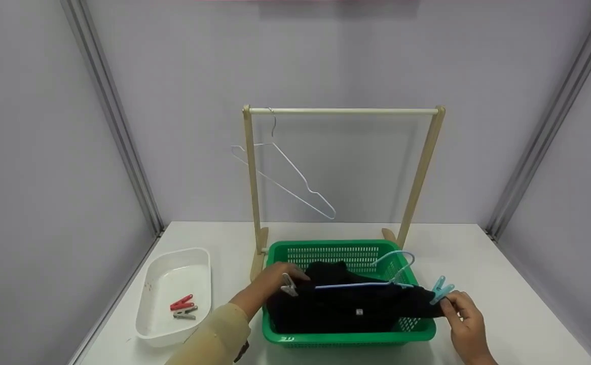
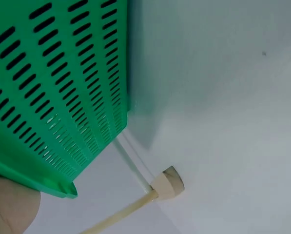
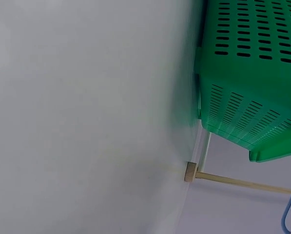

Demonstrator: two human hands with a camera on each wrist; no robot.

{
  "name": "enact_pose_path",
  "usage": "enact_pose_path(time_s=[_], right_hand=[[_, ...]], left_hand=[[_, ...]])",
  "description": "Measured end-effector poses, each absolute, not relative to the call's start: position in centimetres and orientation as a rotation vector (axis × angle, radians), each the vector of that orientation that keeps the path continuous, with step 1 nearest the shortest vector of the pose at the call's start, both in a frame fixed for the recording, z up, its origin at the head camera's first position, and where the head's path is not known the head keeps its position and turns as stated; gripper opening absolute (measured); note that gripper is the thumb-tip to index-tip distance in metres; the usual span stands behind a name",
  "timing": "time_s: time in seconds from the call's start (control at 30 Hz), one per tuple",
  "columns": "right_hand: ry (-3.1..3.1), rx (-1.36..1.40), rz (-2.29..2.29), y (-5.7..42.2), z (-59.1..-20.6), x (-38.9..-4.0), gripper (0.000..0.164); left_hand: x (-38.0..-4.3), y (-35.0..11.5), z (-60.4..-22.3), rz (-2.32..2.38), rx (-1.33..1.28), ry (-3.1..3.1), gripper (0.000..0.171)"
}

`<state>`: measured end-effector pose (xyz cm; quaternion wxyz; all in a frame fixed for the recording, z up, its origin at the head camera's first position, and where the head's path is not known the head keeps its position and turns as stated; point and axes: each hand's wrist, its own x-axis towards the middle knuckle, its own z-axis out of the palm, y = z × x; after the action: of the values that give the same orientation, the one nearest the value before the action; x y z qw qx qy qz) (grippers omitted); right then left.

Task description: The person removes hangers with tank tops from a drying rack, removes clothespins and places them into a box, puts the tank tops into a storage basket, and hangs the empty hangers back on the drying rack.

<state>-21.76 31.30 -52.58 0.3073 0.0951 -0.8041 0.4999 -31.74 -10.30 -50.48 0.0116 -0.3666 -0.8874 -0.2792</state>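
Note:
A black garment (image 1: 333, 317) lies across the green basket (image 1: 348, 337), with a light-blue hanger (image 1: 351, 286) along its upper part and the hook pointing up. Next to a grey clothespin (image 1: 289, 285) at the garment's left end, my left hand (image 1: 279, 275) grips the cloth, its fingertips partly hidden by the fabric. At the right end, over the basket's rim, my right hand (image 1: 465, 320) pinches the cloth's edge between thumb and fingers. A light-blue clothespin (image 1: 441, 290) sits on the cloth just above those fingertips.
Behind the basket stands a wooden rack with a pale rail (image 1: 343, 111). A white wire hanger (image 1: 295, 191) hangs at the rail's left. On the left, a white tray (image 1: 146, 304) contains a red clothespin (image 1: 182, 303) and a grey one. Grey walls enclose the white table (image 1: 508, 304).

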Motion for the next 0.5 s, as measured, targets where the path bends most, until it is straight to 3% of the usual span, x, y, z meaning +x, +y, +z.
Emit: enact_pose_path(time_s=[0.13, 0.5], right_hand=[[-2.115, 0.256, 1.333, 31.32, -52.63, -21.80, 0.019], [-2.163, 0.234, 1.323, 31.35, -52.71, -21.98, 0.016]], left_hand=[[-31.51, -10.34, -50.52, -0.828, -1.151, -2.719, 0.026], [-31.42, -10.33, -50.95, -1.082, -0.852, -2.740, 0.030]])
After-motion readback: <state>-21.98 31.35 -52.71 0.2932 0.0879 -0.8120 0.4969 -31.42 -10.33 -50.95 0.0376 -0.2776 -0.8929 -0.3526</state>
